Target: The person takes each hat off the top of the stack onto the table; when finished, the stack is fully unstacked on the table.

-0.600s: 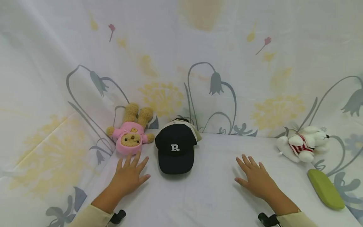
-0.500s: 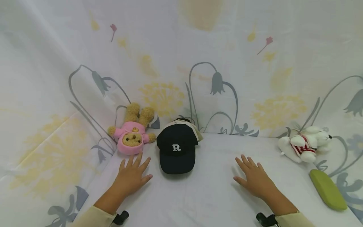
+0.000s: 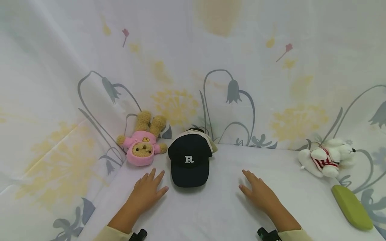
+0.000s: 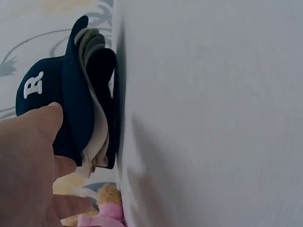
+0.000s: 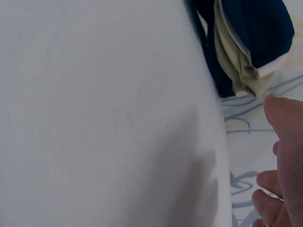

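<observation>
A black cap (image 3: 190, 160) with a white letter R lies at the front of a nested stack of caps on the white surface. Behind it a beige cap (image 3: 213, 146) peeks out, and the left wrist view shows several layered brims (image 4: 100, 130). My left hand (image 3: 147, 192) hovers at the stack's left, fingers spread, touching nothing in the head view. Over to the right of the caps, my right hand (image 3: 261, 194) is held above the surface with straight fingers, holding nothing. The right wrist view has its thumb (image 5: 283, 113) below the stack's edge, apart from it.
A teddy bear in a pink hoodie (image 3: 141, 145) lies head toward me, left of the caps. Far right are a white plush dog (image 3: 327, 157) in a red-striped top and a green oblong case (image 3: 352, 207). A flowered cloth (image 3: 187, 50) hangs behind.
My right hand has moved left toward the caps, and its fingers have drawn together. My left hand has shifted slightly right and back from the bear. The head view has tilted a little.
</observation>
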A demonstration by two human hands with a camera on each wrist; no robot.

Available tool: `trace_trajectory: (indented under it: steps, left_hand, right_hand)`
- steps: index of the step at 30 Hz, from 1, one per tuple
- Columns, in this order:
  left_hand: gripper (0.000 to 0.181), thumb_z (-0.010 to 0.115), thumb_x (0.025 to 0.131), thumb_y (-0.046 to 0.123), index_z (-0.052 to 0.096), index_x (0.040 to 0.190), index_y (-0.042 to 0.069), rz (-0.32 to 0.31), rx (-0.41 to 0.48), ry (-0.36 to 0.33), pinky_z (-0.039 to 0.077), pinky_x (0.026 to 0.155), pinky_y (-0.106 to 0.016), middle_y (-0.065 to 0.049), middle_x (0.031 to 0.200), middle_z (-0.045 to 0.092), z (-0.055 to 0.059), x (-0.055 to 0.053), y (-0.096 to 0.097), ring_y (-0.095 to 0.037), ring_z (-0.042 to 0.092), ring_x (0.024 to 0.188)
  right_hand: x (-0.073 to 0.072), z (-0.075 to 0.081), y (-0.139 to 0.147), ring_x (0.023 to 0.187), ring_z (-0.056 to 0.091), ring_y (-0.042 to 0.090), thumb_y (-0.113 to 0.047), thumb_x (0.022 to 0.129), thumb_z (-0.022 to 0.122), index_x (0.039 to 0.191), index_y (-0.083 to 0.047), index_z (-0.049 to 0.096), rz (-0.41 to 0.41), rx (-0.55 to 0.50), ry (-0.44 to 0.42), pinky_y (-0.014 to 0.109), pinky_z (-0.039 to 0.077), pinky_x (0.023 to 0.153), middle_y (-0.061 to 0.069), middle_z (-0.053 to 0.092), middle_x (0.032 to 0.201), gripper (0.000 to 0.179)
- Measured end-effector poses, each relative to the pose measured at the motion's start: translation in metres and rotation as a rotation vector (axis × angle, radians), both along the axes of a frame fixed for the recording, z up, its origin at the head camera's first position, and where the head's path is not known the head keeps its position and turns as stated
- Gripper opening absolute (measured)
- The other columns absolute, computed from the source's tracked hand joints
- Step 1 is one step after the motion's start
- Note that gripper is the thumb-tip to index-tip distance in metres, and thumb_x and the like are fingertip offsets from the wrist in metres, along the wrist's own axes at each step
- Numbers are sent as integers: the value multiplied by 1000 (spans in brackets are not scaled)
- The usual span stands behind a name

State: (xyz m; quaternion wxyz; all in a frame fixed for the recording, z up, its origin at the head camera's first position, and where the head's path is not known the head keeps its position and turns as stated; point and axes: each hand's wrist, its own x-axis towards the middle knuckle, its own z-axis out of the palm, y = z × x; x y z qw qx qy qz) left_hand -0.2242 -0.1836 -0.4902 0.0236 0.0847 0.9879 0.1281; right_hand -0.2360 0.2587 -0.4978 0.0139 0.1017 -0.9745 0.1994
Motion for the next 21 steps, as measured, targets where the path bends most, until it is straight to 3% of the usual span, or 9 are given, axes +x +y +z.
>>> trace_trajectory:
  steps: [9, 15, 21]
  left_hand:
    - [69, 59, 102, 52, 48, 156, 11, 14, 60, 7, 35, 117, -68, -26, 159, 44, -3, 1, 15, -50, 44, 144]
    - [68, 58, 103, 52, 49, 155, 7, 76, 157, 9, 46, 109, -65, -24, 149, 54, -9, -1, 28, -46, 54, 132]
    - [70, 56, 104, 53, 48, 154, 3, 137, 270, 1, 46, 110, -62, -26, 144, 54, -9, -7, 38, -45, 55, 131]
  right_hand:
    - [-10, -10, -22, 147, 41, 48, -38, 106, 59, 162, -10, 37, -39, -165, -26, 66, 35, 118, 24, 45, 160, 66]
    - [-14, -14, -40, 146, 45, 45, -35, 107, 59, 159, -10, 42, -66, -295, -47, 66, 38, 116, 22, 53, 154, 60]
    - [-20, -17, -59, 135, 59, 38, -28, 107, 61, 153, -10, 51, -74, -403, 0, 58, 48, 110, 15, 62, 147, 50]
